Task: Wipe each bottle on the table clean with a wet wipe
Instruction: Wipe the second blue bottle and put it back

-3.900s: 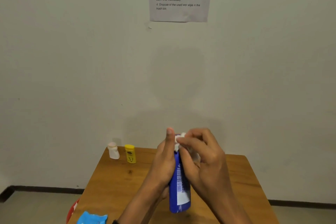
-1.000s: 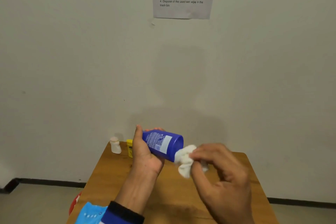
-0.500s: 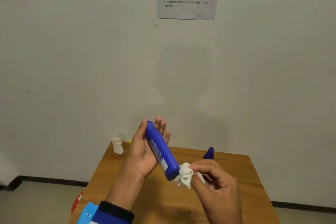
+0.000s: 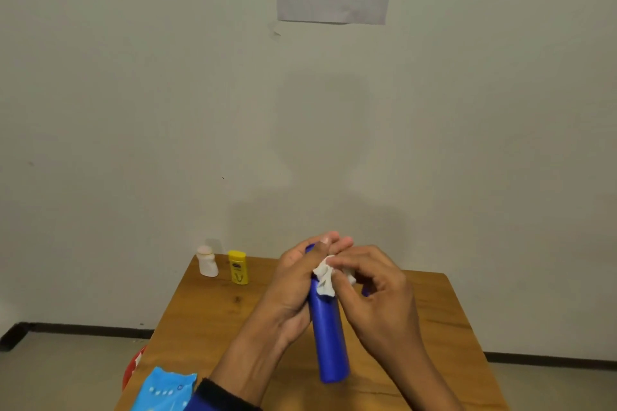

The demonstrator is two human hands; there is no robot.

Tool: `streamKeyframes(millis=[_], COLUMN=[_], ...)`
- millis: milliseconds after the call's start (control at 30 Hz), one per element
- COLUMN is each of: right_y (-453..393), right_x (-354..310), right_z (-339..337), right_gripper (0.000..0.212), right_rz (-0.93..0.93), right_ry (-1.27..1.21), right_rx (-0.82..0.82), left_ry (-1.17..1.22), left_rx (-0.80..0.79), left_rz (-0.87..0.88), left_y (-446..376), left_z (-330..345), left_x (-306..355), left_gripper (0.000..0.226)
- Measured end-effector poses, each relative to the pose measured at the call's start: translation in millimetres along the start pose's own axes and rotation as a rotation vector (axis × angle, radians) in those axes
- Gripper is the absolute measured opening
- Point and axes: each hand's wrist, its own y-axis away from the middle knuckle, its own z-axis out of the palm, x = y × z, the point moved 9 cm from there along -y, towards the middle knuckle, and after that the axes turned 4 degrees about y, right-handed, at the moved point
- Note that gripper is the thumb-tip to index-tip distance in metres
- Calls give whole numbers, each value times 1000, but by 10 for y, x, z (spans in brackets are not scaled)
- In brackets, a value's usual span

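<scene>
A tall blue plastic bottle (image 4: pixel 329 334) is being held above the wooden table (image 4: pixel 213 314), its upper part wrapped by the curled fingers (image 4: pixel 334 240) of the left hand (image 4: pixel 293 280). A crumpled white wet wipe (image 4: pixel 325 277) is being pinched by the right hand (image 4: pixel 374 287) and pressed against the bottle just beside the left thumb. Well beyond the left fingers, a small white bottle (image 4: pixel 207 261) and a yellow plastic bottle (image 4: pixel 238 267) are being left standing.
</scene>
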Motion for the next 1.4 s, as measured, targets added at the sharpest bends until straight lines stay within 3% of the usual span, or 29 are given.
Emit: streamKeyframes(millis=[100,200,267,300,367,400,533,633,700,767,833,900,1033,1100,1400], right_y=[183,392,420,393,315,266,61,86,261,503,811,1027,1141,1118,923], right_x=[141,407,587,630,602,542,356,210,219,386,518,598,880,986,1167], right_z=[117,197,73,-4,-78,-99,-148,-29,122,278,458,464,179,6,-401], right_gripper=[22,17,10,24,56,59,12,22,23,19,11,5,5,18,11], right_rz=[108,413,608,635,586,546,359,187,123,231,359,425,630,686,742], right_ry=[-43,-265,-519,-607,-655,-629,-393,-173,-89,-68,-110,-116,-185,-161,-116], right_rx=[-165,-399,-334,-281,-241,-212,-56,-51,-114,-254,-493,-571,-380,-295,-168], left_ry=[124,247,257,231,144,84,-223,-265,-291,-405,-468,-475,-601,-614,-647], left_rx=[10,-2,-51,-85,-128,-142,-160,-185,-177,-121,-96,-99,-140,-164,-247], left_rz=[35,94,97,85,57,43,52,72,99,158,193,193,148,123,36], left_y=[-53,-115,-138,-150,-159,-157,-156,-163,-186,-227,-261,-284,-361,-408,-700], left_z=[-135,-299,-325,-306,-248,-216,-138,-103,-131,-247,-356,-417,-440,-431,-205], left_x=[127,285,348,351,322,287,85,7,56,169,273,344,364,335,-59], left_gripper=[41,37,39,42,47,48,49,46,44,41,39,38,46,46,36])
